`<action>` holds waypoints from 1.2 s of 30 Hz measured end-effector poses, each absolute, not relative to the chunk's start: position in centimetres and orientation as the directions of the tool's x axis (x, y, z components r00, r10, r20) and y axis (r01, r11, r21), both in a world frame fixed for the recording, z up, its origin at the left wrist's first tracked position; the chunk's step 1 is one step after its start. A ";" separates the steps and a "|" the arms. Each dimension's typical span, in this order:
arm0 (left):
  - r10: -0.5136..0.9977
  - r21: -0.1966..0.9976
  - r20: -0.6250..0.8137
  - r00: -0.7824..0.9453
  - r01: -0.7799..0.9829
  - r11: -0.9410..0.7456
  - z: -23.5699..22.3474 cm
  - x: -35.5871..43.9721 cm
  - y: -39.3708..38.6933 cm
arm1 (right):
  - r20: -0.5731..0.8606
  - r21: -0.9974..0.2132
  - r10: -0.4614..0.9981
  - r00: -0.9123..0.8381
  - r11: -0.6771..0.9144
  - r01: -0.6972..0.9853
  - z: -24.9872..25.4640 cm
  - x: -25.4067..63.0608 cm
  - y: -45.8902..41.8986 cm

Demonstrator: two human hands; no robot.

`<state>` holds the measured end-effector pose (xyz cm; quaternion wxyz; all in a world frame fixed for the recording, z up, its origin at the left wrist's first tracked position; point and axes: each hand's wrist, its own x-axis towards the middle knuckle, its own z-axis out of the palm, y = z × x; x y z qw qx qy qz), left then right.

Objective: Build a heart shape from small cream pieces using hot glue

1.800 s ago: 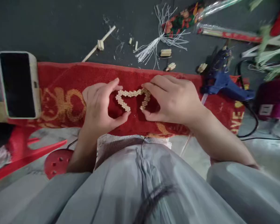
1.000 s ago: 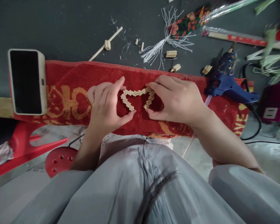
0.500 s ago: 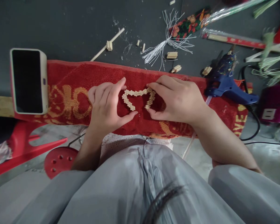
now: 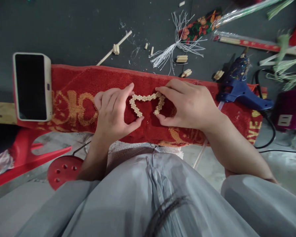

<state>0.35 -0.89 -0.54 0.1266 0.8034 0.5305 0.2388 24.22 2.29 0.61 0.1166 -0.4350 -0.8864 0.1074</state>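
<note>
One bent, pale strip [image 4: 145, 98] sits midway along the red towel [image 4: 143, 132], long axis following the towel's length, both ends pointing toward its near edge. Left hand [image 4: 114, 112] and right hand [image 4: 191, 103] each clamp one side, thumb opposite fingers.

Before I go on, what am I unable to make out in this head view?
Head view:
- Upper right corner of the pale chain: partly hidden by the right hand's fingers.
- Some of the red towel's pattern: covered by the left hand.
- Purple object: cut off by the right edge.
- Dark strands: blurred, cut off by the bottom edge.
</note>
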 end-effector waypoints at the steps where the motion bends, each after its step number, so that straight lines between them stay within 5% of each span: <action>1: 0.913 0.456 0.245 0.325 0.792 -0.404 -0.5 0.4 -0.9 | 0.111 -0.294 0.795 -0.596 0.599 0.745 0.6 24.2 2.3; 26: 0.882 0.446 0.273 0.384 0.761 -0.470 -0.6 -0.5 -1.0 | 0.070 -0.299 0.788 -0.611 0.601 0.741 1.1 24.5 2.2; 36: 0.792 0.380 0.483 0.374 0.725 -0.574 -0.4 -0.3 -1.3 | 0.045 -0.328 0.801 -0.596 0.576 0.749 1.0 24.5 2.1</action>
